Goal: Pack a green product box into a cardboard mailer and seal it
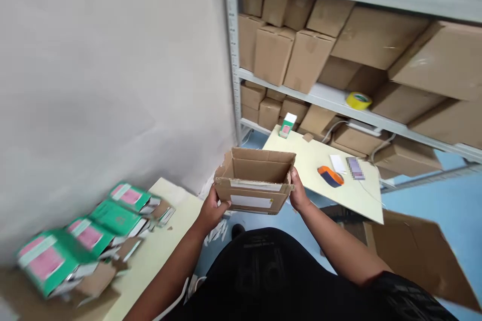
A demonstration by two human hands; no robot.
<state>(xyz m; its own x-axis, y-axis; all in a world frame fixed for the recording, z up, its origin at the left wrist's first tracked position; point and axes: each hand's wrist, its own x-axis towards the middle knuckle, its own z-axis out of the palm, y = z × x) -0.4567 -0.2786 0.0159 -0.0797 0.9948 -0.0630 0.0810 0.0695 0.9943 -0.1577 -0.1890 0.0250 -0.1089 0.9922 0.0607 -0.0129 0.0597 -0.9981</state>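
Observation:
A brown cardboard box (248, 190) with a white label is held up in front of my body, its open top towards me and its inside bare. My left hand (215, 210) is closed on its lower left corner, thumb on the near face. On the right end, my right hand (298, 191) grips the side wall. Several green-and-pink boxes (116, 220) with torn-open ends lie in a row on the cream table (165, 241) to my left.
Ahead to the right, another cream table (301, 160) carries a green-and-white carton (287, 125) and an orange-and-blue tape roll (330, 176). Shelves behind hold many cardboard boxes (309, 60) and a yellow tape roll (358, 101). A large open carton (422, 256) stands on the blue floor.

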